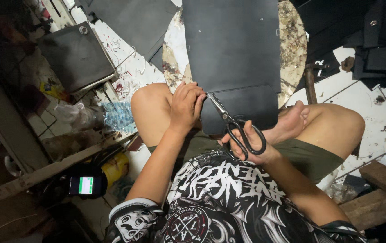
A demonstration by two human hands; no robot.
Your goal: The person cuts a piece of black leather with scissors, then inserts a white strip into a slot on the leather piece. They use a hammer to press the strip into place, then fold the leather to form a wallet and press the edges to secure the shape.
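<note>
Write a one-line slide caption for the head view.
Seated person's right hand works black scissors at a black sheet while the left hand steadies its edge.

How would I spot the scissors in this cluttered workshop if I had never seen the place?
Start at the round, worn work surface at the top, which carries a big black leather-like sheet. Follow that sheet down to its near edge over the person's lap, where the left hand presses it flat. The black-handled metal scissors sit there in the right hand, the only shiny blades against the matte black.
</note>
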